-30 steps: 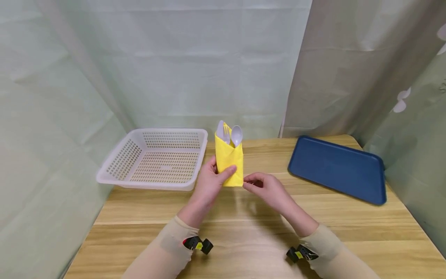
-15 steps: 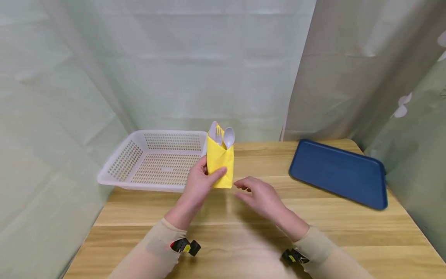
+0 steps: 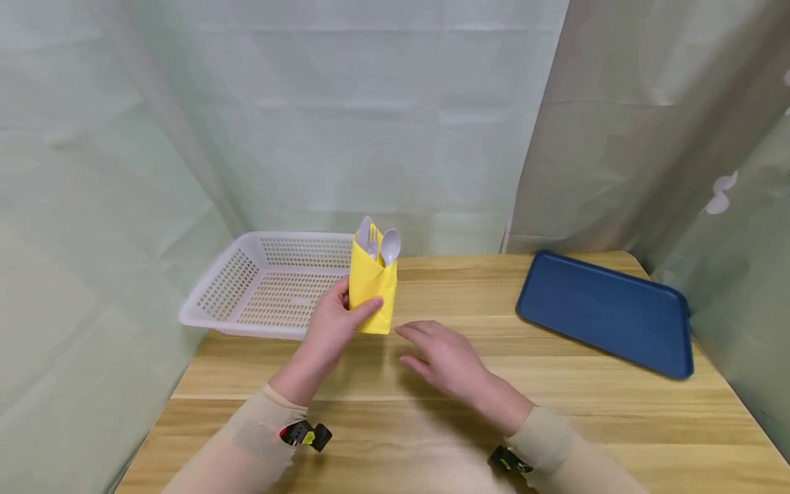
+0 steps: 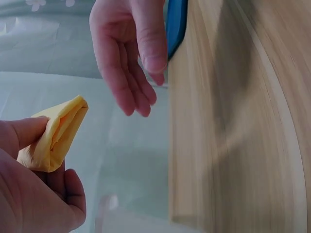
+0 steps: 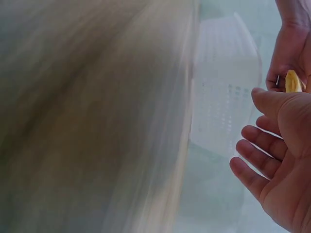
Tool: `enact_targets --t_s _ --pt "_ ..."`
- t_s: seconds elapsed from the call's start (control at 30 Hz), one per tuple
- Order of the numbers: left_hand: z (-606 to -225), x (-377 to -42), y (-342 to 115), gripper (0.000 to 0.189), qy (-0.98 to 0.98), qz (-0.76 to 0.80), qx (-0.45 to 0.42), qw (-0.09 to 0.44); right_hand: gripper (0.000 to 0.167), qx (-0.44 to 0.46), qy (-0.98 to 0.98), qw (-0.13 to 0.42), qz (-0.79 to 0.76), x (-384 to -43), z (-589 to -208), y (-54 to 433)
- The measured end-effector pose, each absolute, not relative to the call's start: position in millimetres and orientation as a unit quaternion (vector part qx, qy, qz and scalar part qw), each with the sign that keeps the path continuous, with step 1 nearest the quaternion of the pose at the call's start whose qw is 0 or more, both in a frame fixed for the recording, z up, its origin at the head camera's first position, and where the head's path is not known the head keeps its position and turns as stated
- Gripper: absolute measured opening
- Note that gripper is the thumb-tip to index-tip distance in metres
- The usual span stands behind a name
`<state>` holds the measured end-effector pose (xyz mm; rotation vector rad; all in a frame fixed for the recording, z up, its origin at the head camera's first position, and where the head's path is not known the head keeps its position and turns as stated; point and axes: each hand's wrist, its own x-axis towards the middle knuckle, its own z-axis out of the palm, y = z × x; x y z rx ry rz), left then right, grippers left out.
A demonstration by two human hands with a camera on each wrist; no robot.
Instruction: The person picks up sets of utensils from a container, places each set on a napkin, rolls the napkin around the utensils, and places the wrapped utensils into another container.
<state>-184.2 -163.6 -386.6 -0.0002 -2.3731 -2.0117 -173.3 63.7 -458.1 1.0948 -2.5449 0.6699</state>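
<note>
My left hand [image 3: 331, 322] grips a folded yellow napkin pouch [image 3: 372, 291] near its lower end, the thumb lying across its front. Out of the pouch's top stick a pale plastic knife [image 3: 363, 232], a fork [image 3: 373, 243] and a spoon [image 3: 390, 245]. The left wrist view looks at the folded bottom end of the napkin pouch [image 4: 60, 131] between thumb and fingers. Just right of the pouch's lower corner, my right hand [image 3: 441, 357] hovers with nothing in it. In the right wrist view its fingers [image 5: 257, 158] are spread and relaxed.
A white perforated plastic basket [image 3: 247, 322] stands at the left, partly behind the left hand and pouch. A blue tray [image 3: 605, 312] lies at the right on the wooden table [image 3: 395, 432]. Pale curtains [image 3: 370, 123] hang along the back and sides.
My left hand has moved left with the napkin pouch, which now overlaps the basket's right side. My right hand has come away from the pouch's corner, its fingers opening, and has shifted slightly left.
</note>
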Motion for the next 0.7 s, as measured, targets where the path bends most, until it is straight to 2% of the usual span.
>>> enact_targets --t_s 0.53,0.7 --pt "-372.8 -185.8 -199.7 0.051 -0.803 -0.595 0.012 0.03 0.076 0.452 -0.859 0.177 0.162 -175.1 -454.9 38.2" --pt "-369.8 -186.3 -212.6 0.051 -0.818 -0.574 0.014 0.034 0.079 0.463 -0.858 0.167 0.145 -176.0 -451.5 26.9"
